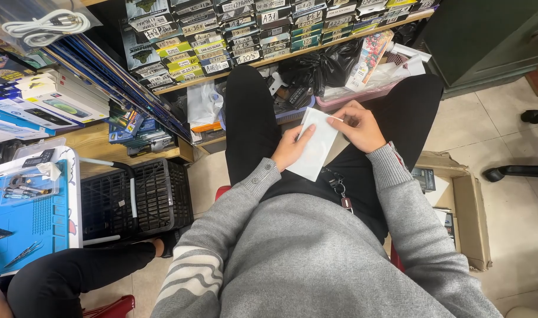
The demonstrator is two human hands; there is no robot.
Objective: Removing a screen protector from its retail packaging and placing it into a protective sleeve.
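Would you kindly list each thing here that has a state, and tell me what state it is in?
White packet: held over the lap, top end being pinched open.
Left hand: gripping the packet's left edge.
Right hand: pinching the packet's top corner.
Cardboard box: on the floor, flaps open.
Black crate: lying on its side.
Keys: hanging at the waist.
White cable: coiled, bagged.
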